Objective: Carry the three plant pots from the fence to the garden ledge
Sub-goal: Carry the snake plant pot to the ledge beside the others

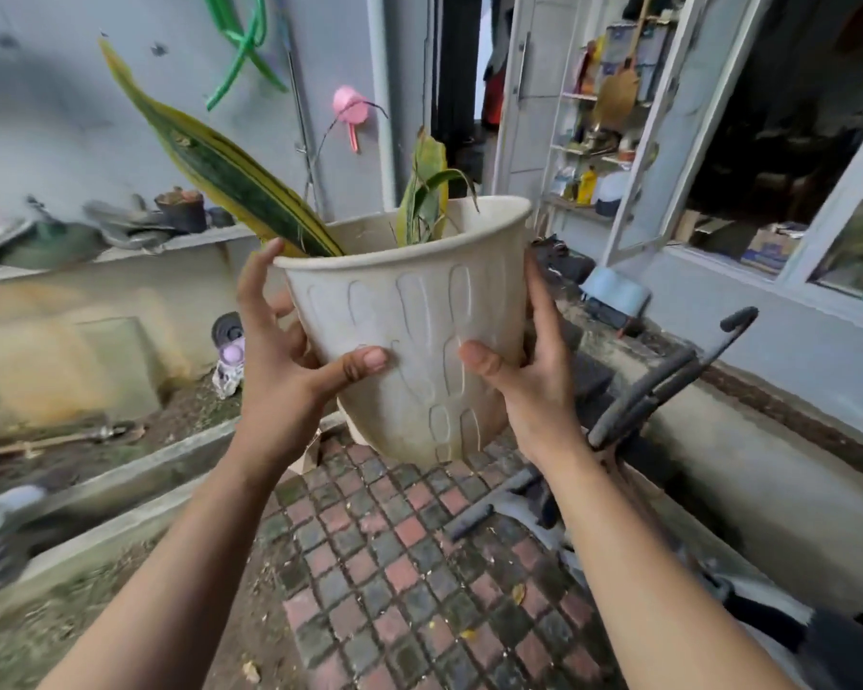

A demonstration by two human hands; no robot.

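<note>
A cream plastic plant pot [414, 321] with embossed ovals hangs in the air at chest height, tilted slightly. Long green-and-yellow striped leaves [220, 166] stick out of it. My left hand [280, 361] clasps its left side, thumb across the front. My right hand [524, 376] clasps its right side, thumb on the front too. A concrete ledge [120, 251] runs along the left wall, with a dark pot [183, 209] standing on it among clutter. No fence is visible.
Red and grey paving bricks [409, 555] run ahead underfoot. A low concrete kerb [120, 500] borders a soil bed at left. A dark bicycle [663, 390] leans along the right wall. An open door and shelves [589, 141] lie ahead.
</note>
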